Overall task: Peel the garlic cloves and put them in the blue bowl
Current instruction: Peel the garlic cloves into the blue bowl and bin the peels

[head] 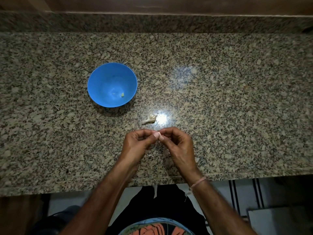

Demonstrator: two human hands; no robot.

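Head view: left hand [137, 144] and right hand [178, 145] pinch one garlic clove [158, 134] in narrow grip.

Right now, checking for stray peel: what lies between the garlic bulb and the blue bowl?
Head view: only bare granite counter between garlic bulb and blue bowl.

Setting: domestic kitchen. Evidence: a speckled granite countertop [237, 99] lies under the left hand [137, 145] and right hand [177, 143], which pinch a garlic clove [158, 134]. Garlic bulb [150, 118] just beyond the grip, blue bowl [94, 73] beyond-left. Granite upstand [152, 22] and wood panel [152, 4] far beyond.
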